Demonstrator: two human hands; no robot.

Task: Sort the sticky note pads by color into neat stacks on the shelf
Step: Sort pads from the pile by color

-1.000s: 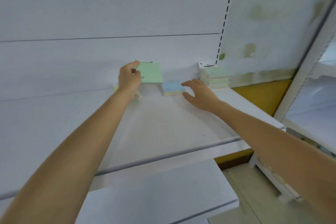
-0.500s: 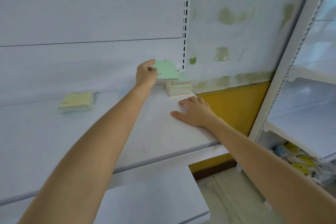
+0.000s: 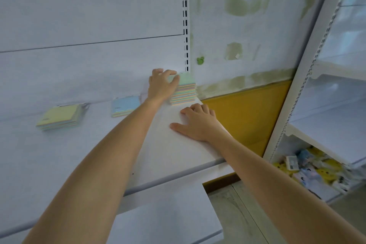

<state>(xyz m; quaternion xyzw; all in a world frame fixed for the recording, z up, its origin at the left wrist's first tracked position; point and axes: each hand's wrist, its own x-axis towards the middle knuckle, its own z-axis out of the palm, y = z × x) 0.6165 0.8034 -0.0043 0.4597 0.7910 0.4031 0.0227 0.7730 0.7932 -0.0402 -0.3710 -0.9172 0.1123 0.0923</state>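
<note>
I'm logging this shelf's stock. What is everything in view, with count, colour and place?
Green stack: one, green top, pastel layers, shelf's back right corner.
Blue pad: one, blue top, mid shelf by the back panel.
Yellow pad: one, yellow top, left on the shelf.
Shelf: one, white.
Upright: one, white, slotted, above the green stack.
Yellow panel: one, low on the wall at right.
Toys: several, yellow and blue, low right shelf.
Left hand: on the green stack.
Right hand: flat on the shelf.

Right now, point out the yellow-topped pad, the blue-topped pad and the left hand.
yellow-topped pad [image 3: 59, 116], head view, top sheet.
blue-topped pad [image 3: 124, 105], head view, top sheet.
left hand [image 3: 161, 85], head view, back of hand.
</note>
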